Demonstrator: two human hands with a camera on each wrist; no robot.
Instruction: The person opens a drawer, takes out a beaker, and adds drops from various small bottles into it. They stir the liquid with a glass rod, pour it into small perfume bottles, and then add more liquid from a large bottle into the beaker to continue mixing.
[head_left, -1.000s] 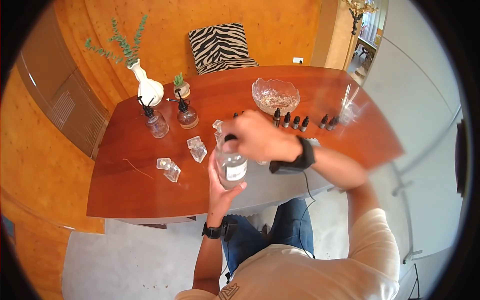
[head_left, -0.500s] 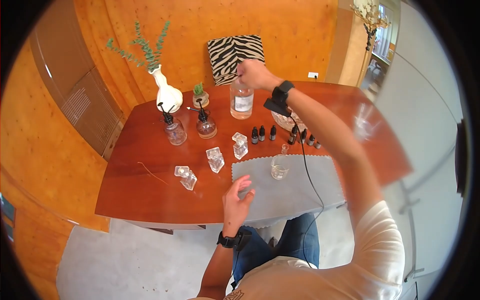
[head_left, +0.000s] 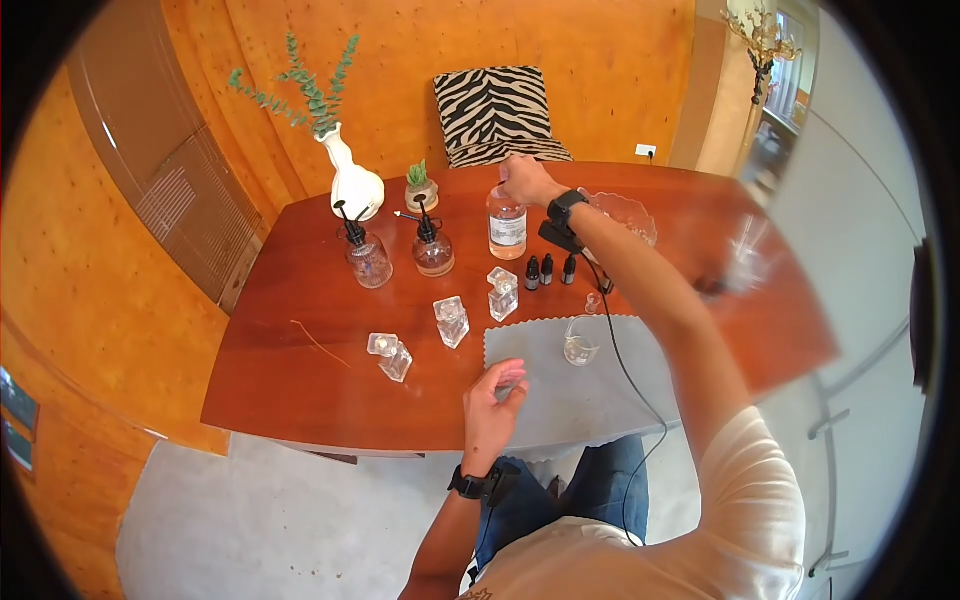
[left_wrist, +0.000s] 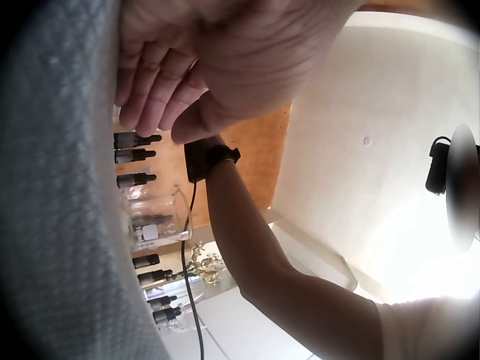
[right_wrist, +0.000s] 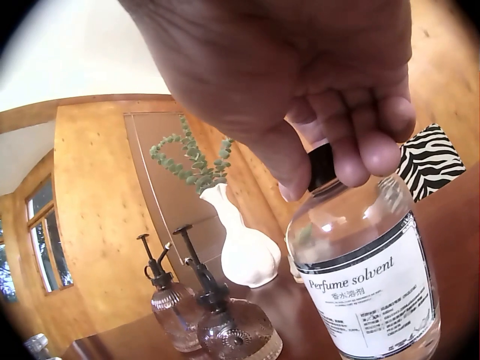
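Note:
At the back of the table, my right hand [head_left: 530, 182] grips the black cap [right_wrist: 322, 166] of a clear bottle [head_left: 508, 225]. Its white label [right_wrist: 375, 296] reads "Perfume solvent". The bottle stands upright, with fingers and thumb curled around the cap. My left hand [head_left: 491, 412] hovers by the near left part of the grey cloth [head_left: 540, 390], its fingers loosely bent and holding nothing. A glass beaker [head_left: 580, 345] stands on that cloth, right of the left hand. Three small dark dropper bottles [head_left: 547, 270] stand in front of the solvent bottle.
Clear square glass bottles [head_left: 452, 322] stand in a slanting row left of the cloth. Two pump bottles [head_left: 434, 252], a white vase [head_left: 355, 190] and a small potted plant [head_left: 421, 188] are at the back left. Beyond the right forearm is a glass bowl [head_left: 630, 215]. A cable [head_left: 632, 375] hangs from the right wrist.
The solvent bottle went from both hands over the cloth to the back of the table in my right hand. My left hand let go of it and stayed near the front edge.

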